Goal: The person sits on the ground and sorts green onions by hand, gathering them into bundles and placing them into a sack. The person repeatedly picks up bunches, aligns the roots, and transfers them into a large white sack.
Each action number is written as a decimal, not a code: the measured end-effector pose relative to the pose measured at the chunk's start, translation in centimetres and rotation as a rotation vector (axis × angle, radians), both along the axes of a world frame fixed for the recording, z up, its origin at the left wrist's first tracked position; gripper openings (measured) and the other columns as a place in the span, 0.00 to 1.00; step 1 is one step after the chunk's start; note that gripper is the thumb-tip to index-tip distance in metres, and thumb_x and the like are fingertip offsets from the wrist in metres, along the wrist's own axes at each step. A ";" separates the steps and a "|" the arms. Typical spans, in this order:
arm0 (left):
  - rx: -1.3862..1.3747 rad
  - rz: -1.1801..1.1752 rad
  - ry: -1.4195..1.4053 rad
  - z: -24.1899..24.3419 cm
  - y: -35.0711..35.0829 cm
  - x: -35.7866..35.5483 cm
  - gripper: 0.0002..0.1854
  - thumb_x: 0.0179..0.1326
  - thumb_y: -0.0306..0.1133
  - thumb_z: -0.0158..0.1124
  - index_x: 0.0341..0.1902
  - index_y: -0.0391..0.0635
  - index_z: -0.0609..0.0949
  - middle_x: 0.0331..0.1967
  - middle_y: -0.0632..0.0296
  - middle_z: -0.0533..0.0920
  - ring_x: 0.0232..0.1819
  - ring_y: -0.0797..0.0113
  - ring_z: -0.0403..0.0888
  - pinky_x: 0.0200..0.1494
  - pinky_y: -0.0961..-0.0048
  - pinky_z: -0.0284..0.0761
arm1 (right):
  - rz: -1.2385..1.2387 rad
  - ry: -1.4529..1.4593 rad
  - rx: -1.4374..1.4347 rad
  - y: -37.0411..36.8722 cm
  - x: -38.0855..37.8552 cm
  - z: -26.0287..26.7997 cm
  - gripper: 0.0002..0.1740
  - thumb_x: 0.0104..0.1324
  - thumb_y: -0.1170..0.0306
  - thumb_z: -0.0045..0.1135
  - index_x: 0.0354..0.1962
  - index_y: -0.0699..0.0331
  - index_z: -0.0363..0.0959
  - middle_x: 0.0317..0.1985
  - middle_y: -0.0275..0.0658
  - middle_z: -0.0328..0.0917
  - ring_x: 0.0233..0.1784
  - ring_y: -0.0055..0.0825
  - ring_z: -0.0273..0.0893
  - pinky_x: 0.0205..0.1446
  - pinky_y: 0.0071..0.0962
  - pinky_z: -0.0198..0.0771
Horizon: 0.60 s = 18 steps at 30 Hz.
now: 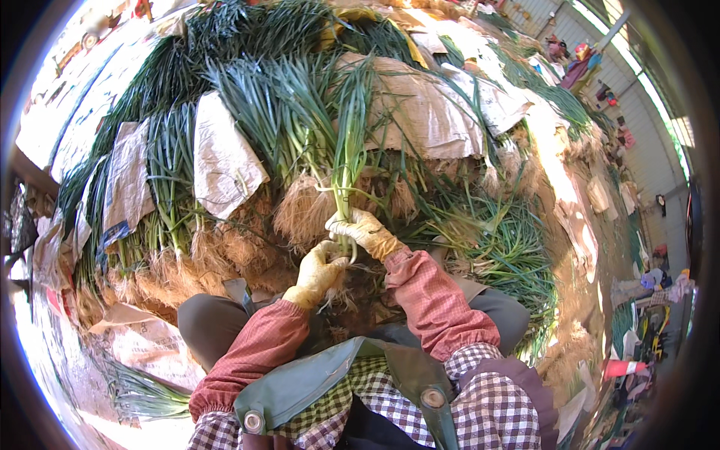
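Note:
In front of me a green onion plant (347, 157) stands nearly upright, leaves pointing away and stem towards me. My right hand (365, 230), in a yellowed work glove, grips its pale stem. Just below, my left hand (318, 273), gloved alike, closes its thumb and fingers at the lower stem end; the exact contact is partly hidden. A bent leaf sticks out sideways above my right hand. Fine pale roots (337, 295) hang beneath my left hand. Right behind the stem, a clump of tan onion roots (304, 214) belongs to the heap.
A big heap of green onions (253, 34) rises ahead, partly covered by woven sacks (416, 107). Loose green leaves (506, 247) pile up at my right. Another bundle (146, 391) lies at lower left. An orange traffic cone (621, 368) is at far right.

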State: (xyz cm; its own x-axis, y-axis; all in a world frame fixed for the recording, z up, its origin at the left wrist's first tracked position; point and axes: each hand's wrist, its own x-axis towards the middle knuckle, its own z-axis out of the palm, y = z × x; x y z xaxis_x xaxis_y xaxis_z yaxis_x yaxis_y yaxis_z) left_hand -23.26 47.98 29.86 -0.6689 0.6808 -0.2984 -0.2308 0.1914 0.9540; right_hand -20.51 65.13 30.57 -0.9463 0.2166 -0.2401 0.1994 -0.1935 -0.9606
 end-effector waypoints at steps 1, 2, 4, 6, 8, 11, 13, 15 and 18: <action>-0.014 0.005 0.108 0.2 0.2 0.1 0.17 0.58 0.30 0.66 0.49 0.37 0.78 0.33 0.61 0.82 0.34 0.72 0.78 0.39 0.75 0.75 | -0.042 0.002 0.037 0.9 0.6 -0.1 0.08 0.65 0.75 0.59 0.41 0.67 0.76 0.33 0.36 0.80 0.35 0.23 0.78 0.43 0.23 0.75; -0.062 -0.014 0.066 0.4 0.3 -0.1 0.20 0.57 0.31 0.68 0.52 0.36 0.77 0.38 0.58 0.83 0.39 0.69 0.80 0.46 0.74 0.76 | -0.138 -0.027 0.129 2.3 1.3 0.1 0.08 0.64 0.78 0.59 0.41 0.68 0.76 0.33 0.36 0.80 0.35 0.24 0.79 0.41 0.25 0.77; -0.058 0.083 0.041 -0.7 0.2 -0.6 0.20 0.56 0.29 0.68 0.52 0.36 0.77 0.41 0.57 0.83 0.43 0.67 0.80 0.49 0.72 0.75 | -0.328 0.215 0.083 5.3 3.5 1.0 0.07 0.63 0.78 0.60 0.40 0.66 0.76 0.33 0.34 0.80 0.33 0.23 0.78 0.39 0.23 0.76; 0.000 0.133 -0.086 -1.7 -0.7 -1.3 0.19 0.56 0.26 0.66 0.52 0.35 0.77 0.45 0.55 0.81 0.47 0.64 0.78 0.53 0.71 0.73 | -0.594 0.288 -0.048 8.9 6.4 3.6 0.06 0.64 0.78 0.56 0.39 0.69 0.73 0.34 0.39 0.78 0.32 0.26 0.78 0.35 0.21 0.77; -0.004 0.158 -0.106 -1.7 -0.7 -1.4 0.19 0.56 0.25 0.66 0.52 0.35 0.77 0.48 0.55 0.80 0.50 0.65 0.76 0.55 0.71 0.71 | -0.912 0.465 -0.050 14.3 11.5 3.7 0.06 0.66 0.75 0.53 0.38 0.70 0.72 0.33 0.40 0.79 0.29 0.25 0.77 0.30 0.21 0.75; 0.016 0.183 -0.081 -1.7 -0.2 -1.4 0.19 0.55 0.25 0.66 0.52 0.35 0.77 0.47 0.56 0.80 0.49 0.65 0.76 0.56 0.71 0.70 | -1.524 0.489 0.100 23.8 22.1 -0.8 0.08 0.65 0.74 0.56 0.42 0.63 0.73 0.33 0.44 0.80 0.26 0.26 0.78 0.29 0.23 0.75; 0.014 0.197 -0.083 -1.4 -0.1 -1.3 0.19 0.55 0.25 0.66 0.51 0.35 0.77 0.47 0.56 0.80 0.49 0.65 0.76 0.56 0.71 0.70 | -1.749 0.237 0.055 25.5 25.8 -3.5 0.10 0.67 0.69 0.52 0.44 0.62 0.73 0.37 0.42 0.80 0.33 0.28 0.77 0.34 0.25 0.74; 0.004 0.167 -0.099 -0.5 0.8 -0.9 0.19 0.55 0.25 0.66 0.51 0.35 0.77 0.47 0.56 0.80 0.49 0.65 0.76 0.56 0.72 0.70 | -1.637 -0.276 0.001 25.1 28.3 -7.9 0.12 0.70 0.64 0.48 0.47 0.60 0.72 0.42 0.40 0.79 0.39 0.30 0.77 0.39 0.28 0.73; 0.023 0.187 -0.092 -0.7 0.5 -1.1 0.16 0.58 0.23 0.63 0.50 0.37 0.77 0.41 0.62 0.80 0.42 0.71 0.75 0.49 0.75 0.72 | -0.870 -0.222 -0.159 20.3 23.8 -12.4 0.17 0.73 0.61 0.44 0.52 0.59 0.70 0.50 0.40 0.77 0.47 0.34 0.77 0.46 0.32 0.73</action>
